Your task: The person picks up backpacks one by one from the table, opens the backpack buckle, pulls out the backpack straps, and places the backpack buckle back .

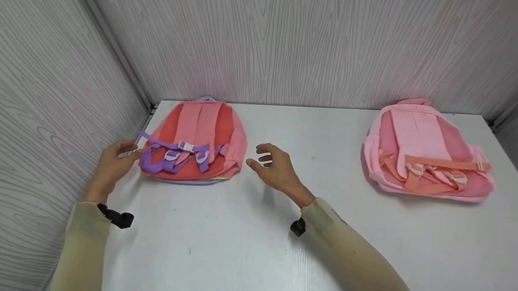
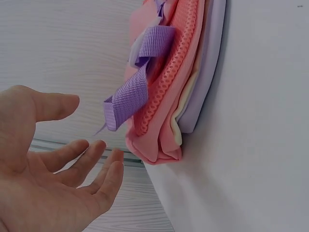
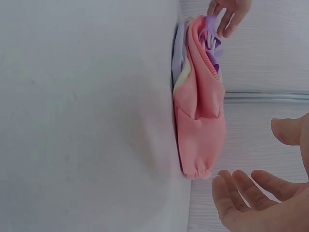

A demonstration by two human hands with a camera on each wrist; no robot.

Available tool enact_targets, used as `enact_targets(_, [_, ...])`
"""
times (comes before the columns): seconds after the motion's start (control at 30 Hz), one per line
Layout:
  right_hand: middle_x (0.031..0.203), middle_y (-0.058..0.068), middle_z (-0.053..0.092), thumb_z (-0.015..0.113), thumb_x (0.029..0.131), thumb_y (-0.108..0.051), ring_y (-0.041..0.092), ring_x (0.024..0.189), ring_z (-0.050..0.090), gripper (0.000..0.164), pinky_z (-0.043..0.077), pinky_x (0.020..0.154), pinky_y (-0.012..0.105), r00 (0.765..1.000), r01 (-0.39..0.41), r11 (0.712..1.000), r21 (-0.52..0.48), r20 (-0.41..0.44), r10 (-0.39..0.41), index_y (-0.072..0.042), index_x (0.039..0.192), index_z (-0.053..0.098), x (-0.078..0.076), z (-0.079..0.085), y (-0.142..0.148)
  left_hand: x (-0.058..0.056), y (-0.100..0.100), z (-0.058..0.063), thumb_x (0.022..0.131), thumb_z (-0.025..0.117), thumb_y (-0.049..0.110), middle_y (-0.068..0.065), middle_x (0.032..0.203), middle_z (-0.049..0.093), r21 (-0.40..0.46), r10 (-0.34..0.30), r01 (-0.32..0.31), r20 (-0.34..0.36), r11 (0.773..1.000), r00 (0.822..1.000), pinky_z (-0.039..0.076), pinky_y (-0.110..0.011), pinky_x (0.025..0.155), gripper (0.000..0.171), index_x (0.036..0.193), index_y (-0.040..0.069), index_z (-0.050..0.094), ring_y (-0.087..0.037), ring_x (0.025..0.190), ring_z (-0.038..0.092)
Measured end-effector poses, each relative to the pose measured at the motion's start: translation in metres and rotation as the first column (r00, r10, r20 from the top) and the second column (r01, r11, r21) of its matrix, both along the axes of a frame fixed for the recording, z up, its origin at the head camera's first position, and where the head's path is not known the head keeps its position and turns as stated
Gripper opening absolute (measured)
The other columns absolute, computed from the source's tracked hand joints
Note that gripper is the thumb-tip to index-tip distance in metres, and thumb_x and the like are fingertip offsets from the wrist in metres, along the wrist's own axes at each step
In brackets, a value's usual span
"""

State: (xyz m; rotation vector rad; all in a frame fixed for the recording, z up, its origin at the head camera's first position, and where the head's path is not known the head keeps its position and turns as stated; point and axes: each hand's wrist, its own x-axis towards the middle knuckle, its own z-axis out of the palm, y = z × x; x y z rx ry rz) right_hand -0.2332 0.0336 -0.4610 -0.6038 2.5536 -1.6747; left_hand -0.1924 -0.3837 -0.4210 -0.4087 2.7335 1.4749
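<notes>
A coral backpack (image 1: pixel 200 124) with purple straps (image 1: pixel 169 156) and white buckles lies strap side up at the left of the table. Just off its left edge is my left hand (image 1: pixel 114 166), fingers loosely bent and holding nothing. In the left wrist view a gap shows between that hand (image 2: pixel 72 159) and a purple strap loop (image 2: pixel 128 99). My right hand (image 1: pixel 277 168) hovers to the right of the same backpack, thumb and fingers apart, with nothing between them. The right wrist view shows the backpack's side pocket (image 3: pixel 200 140) beyond the right hand (image 3: pixel 260 193).
A light pink backpack (image 1: pixel 423 136) with orange straps (image 1: pixel 435 163) lies at the right of the white table (image 1: pixel 218 250). Grey wood-grain panels (image 1: pixel 291 45) stand behind the table and along its left side. A black wrist camera (image 1: pixel 122 219) sits on the left sleeve.
</notes>
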Motion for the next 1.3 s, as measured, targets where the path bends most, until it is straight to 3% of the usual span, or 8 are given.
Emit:
enact_targets(0.17, [0.142,0.023,0.064,0.074,0.101,-0.027,0.035,0.122,0.069,0.05,0.059,0.102,0.047,0.999,0.004,1.0,0.012,0.035,-0.004,-0.002,0.143,0.061,-0.003,-0.01,-0.015,-0.008,-0.01,-0.006,0.113,0.047,0.037,-0.026,0.168,0.035,0.079,0.003,-0.008,0.066,0.997,0.998,0.032,-0.056,0.127,0.071,0.167,-0.003,0.023,-0.041,0.155,0.035])
enact_targets(0.37, [0.146,0.02,0.061,0.07,0.103,-0.023,0.033,0.127,0.067,0.054,0.058,0.103,0.044,0.997,-0.007,1.0,0.004,0.078,0.007,-0.001,0.15,0.055,-0.004,-0.019,-0.036,-0.013,-0.02,-0.016,0.115,0.039,0.032,-0.031,0.168,0.03,0.154,-0.027,0.01,0.108,0.988,0.994,0.032,-0.052,0.128,0.068,0.166,-0.008,0.018,-0.041,0.152,0.038])
enact_targets(0.53, [0.146,0.016,0.061,0.069,0.103,-0.022,0.03,0.127,0.067,0.054,0.058,0.103,0.041,0.994,0.018,0.999,-0.051,0.111,-0.012,-0.002,0.151,0.054,-0.005,-0.028,-0.05,-0.013,-0.028,-0.027,0.114,0.041,0.032,-0.029,0.169,0.03,0.183,-0.049,0.023,0.138,0.983,0.989,0.036,-0.043,0.126,0.07,0.167,-0.007,0.017,-0.018,0.133,0.052])
enact_targets(0.67, [0.141,0.016,0.066,0.07,0.102,-0.019,0.028,0.121,0.07,0.05,0.06,0.099,0.036,0.989,0.043,0.993,-0.113,0.147,-0.026,-0.001,0.147,0.058,-0.004,-0.034,-0.058,-0.012,-0.033,-0.037,0.114,0.041,0.033,-0.027,0.17,0.029,0.203,-0.062,0.035,0.127,0.979,0.99,0.038,-0.038,0.125,0.07,0.168,-0.003,0.016,-0.004,0.124,0.052])
enact_targets(0.8, [0.138,0.015,0.067,0.07,0.102,-0.017,0.025,0.116,0.071,0.049,0.061,0.094,0.032,0.986,0.047,0.991,-0.129,0.163,-0.026,-0.001,0.146,0.059,-0.004,-0.036,-0.064,-0.01,-0.036,-0.042,0.115,0.039,0.036,-0.026,0.172,0.027,0.203,-0.076,0.046,0.141,0.978,0.987,0.035,-0.043,0.127,0.069,0.169,-0.001,0.016,-0.018,0.141,0.048])
enact_targets(0.93, [0.136,0.015,0.068,0.069,0.102,-0.016,0.025,0.115,0.07,0.048,0.061,0.094,0.032,0.987,0.049,0.991,-0.127,0.158,-0.028,-0.001,0.146,0.059,-0.003,-0.035,-0.065,-0.012,-0.037,-0.044,0.116,0.038,0.037,-0.023,0.174,0.024,0.227,-0.102,0.062,0.168,0.972,0.98,0.029,-0.045,0.13,0.069,0.169,-0.001,0.016,-0.031,0.158,0.032])
enact_targets(1.1, [0.137,0.015,0.067,0.068,0.103,-0.015,0.025,0.116,0.069,0.047,0.061,0.096,0.034,0.989,0.046,0.993,-0.11,0.147,-0.029,-0.001,0.147,0.058,-0.002,-0.032,-0.064,-0.016,-0.034,-0.044,0.116,0.037,0.034,-0.023,0.175,0.021,0.255,-0.123,0.074,0.18,0.964,0.976,0.025,-0.046,0.131,0.067,0.169,-0.002,0.015,-0.035,0.162,0.024])
enact_targets(1.3, [0.135,0.015,0.069,0.068,0.103,-0.012,0.024,0.116,0.07,0.042,0.059,0.098,0.033,0.995,0.044,0.994,-0.101,0.091,-0.035,-0.002,0.143,0.063,-0.005,-0.034,-0.06,-0.02,-0.029,-0.044,0.117,0.036,0.029,-0.025,0.174,0.022,0.257,-0.144,0.1,0.16,0.961,0.977,0.025,-0.046,0.13,0.063,0.168,-0.004,0.017,-0.036,0.162,0.024])
